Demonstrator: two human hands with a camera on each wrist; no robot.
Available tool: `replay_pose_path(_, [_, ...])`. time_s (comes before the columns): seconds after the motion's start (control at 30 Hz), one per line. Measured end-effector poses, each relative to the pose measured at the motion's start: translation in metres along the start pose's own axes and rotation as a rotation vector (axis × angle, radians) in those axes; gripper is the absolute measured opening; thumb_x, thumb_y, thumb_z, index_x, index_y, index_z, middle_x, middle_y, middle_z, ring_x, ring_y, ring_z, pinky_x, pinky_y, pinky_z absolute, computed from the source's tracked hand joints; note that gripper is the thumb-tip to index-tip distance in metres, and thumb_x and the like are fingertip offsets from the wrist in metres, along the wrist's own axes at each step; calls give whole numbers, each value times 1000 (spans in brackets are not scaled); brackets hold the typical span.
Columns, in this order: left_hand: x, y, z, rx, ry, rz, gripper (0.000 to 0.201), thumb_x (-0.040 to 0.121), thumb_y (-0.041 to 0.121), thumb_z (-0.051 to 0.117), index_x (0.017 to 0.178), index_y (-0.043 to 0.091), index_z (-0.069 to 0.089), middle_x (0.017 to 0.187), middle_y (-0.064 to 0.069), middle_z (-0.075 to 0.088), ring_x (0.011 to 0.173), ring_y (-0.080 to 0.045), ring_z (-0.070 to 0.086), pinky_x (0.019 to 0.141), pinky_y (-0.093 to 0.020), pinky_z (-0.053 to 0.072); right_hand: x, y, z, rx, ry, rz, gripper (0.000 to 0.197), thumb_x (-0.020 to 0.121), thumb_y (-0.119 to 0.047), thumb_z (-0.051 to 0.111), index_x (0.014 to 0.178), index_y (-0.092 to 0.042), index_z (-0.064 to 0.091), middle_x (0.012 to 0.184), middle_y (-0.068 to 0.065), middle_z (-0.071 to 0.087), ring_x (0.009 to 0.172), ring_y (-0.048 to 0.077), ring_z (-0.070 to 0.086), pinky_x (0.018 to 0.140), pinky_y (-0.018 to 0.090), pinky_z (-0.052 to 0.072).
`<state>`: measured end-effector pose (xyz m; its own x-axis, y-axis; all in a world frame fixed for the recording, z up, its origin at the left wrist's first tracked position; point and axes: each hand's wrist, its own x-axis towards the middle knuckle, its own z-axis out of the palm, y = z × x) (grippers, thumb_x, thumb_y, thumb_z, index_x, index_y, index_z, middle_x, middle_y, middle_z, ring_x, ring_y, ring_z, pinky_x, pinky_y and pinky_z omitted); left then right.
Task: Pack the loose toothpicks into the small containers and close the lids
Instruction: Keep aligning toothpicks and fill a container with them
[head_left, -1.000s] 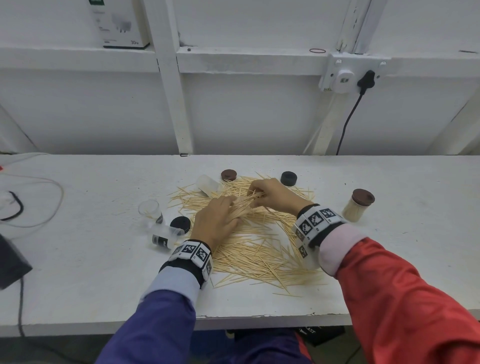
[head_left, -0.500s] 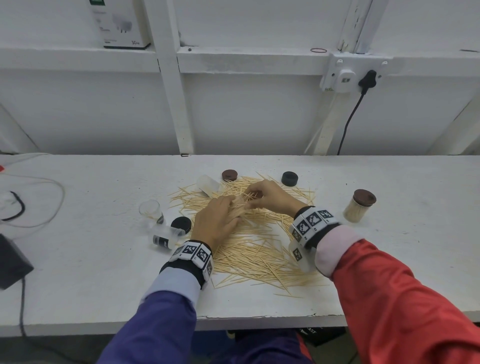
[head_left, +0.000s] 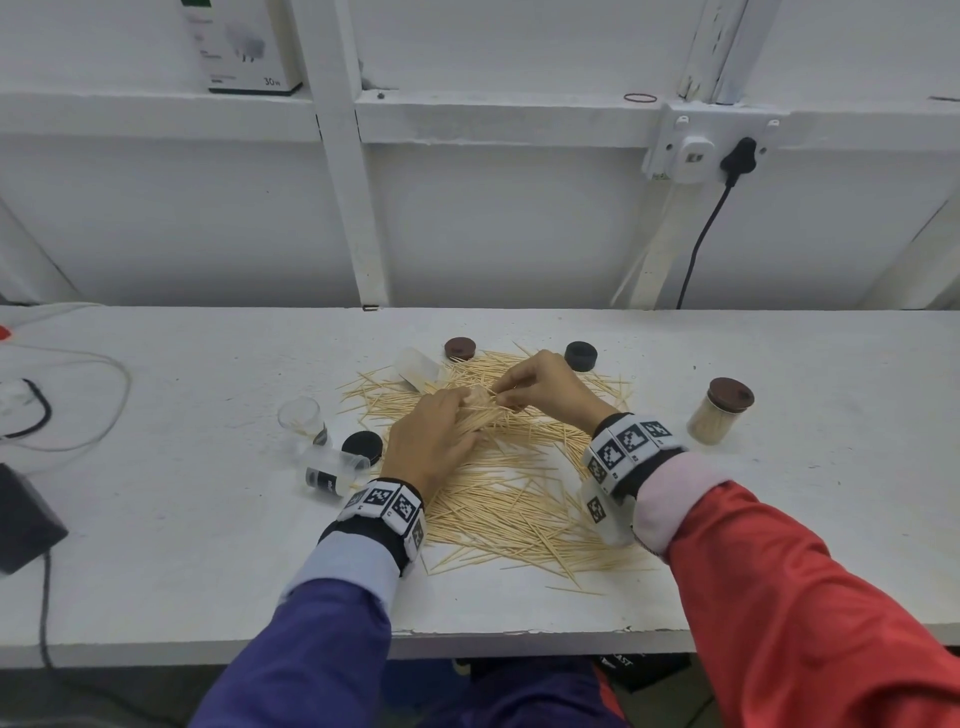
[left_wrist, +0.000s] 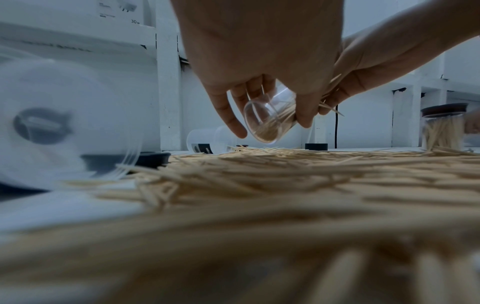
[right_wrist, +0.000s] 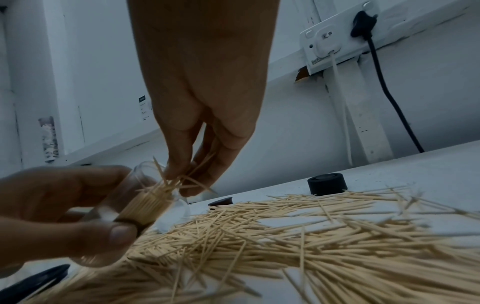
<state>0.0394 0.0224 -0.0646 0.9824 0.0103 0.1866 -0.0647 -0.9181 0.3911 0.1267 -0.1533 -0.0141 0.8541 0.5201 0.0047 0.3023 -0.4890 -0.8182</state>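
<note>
Wooden toothpicks, a small splayed pinch (right_wrist: 179, 181), are held between the fingers (right_wrist: 182, 162) of the right hand (head_left: 540, 384) at the mouth of a small clear plastic container (left_wrist: 267, 121). That container, partly filled and tilted on its side above the pile, is gripped by the curled fingers (left_wrist: 228, 115) of the left hand (head_left: 431, 441).

Hazards, judged:
- Splayed tips may catch on the rim and be spilled.
- A steeper tilt may let packed picks slide out.

Surroundings: loose pale toothpicks (head_left: 509, 499) are spread over the white bench (head_left: 779, 545). Three clear open containers (head_left: 332, 470) remain unfilled, with dark round lids (head_left: 581, 355) among them. One filled, brown-lidded jar (head_left: 719, 418) stands well apart to the right.
</note>
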Motion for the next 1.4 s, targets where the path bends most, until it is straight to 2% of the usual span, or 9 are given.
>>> replay_pose_path(0.2, [0,2,-1,2,1,-10,61,88,49,61,140,23,42,127,6,55,118,-13,50,83,-34,47,-1,-1,-1,-29,-5,-25,15,78,-4,78,92,0,74,79,14,73,71,28,70,67,31,60])
replay_pose_path(0.4, [-1,2,-1,14,5,-10,62,89,49,60,141,22,41,130,5,54,120,-14,49,86,-35,47,0,2,-2,17,-37,-3,10,78,0,77,85,4,71,73,15,71,60,15,65,58,21,55])
replay_pose_path(0.57, [-1,3,-2,0,4,-15,61,90,48,61,141,22,41,129,5,54,119,-14,50,85,-35,48,2,2,1,33,-54,19,8,82,-2,74,88,2,71,80,14,71,64,14,67,65,29,59])
replay_pose_path(0.73, [-1,1,-1,-11,7,-1,60,90,47,60,141,23,41,126,7,55,117,-12,50,83,-34,48,-2,3,2,158,-113,62,8,94,-8,61,97,-2,64,92,11,65,73,17,67,71,32,60])
replay_pose_path(0.93, [0,2,-2,-13,10,-15,59,90,48,60,140,23,41,127,7,55,118,-12,50,84,-35,49,-6,2,0,191,-142,70,30,89,-26,69,103,0,64,101,15,66,81,17,66,65,26,57])
replay_pose_path(1.03, [0,2,-1,-13,4,-18,58,90,47,58,140,23,41,127,7,55,118,-12,50,85,-35,48,-7,3,-3,183,-181,71,28,79,-18,80,100,-8,65,106,10,64,80,12,65,65,25,56])
replay_pose_path(1.13, [0,1,-1,-21,7,-20,60,89,48,61,140,24,41,127,7,55,117,-12,51,84,-34,48,-8,6,-6,154,-205,72,36,73,-9,83,104,-10,65,111,11,61,85,17,64,65,30,58])
replay_pose_path(1.27, [0,1,0,-13,1,-19,62,88,49,62,140,25,41,128,7,55,118,-12,51,85,-34,48,-9,8,-8,147,-211,67,37,76,4,77,110,-5,64,108,13,62,88,21,66,65,30,59])
replay_pose_path(1.4, [0,1,0,-10,4,-10,61,88,48,62,140,24,41,127,7,55,117,-13,51,85,-35,48,-6,13,-8,162,-179,44,22,81,8,70,102,1,68,99,19,68,76,17,68,67,31,60])
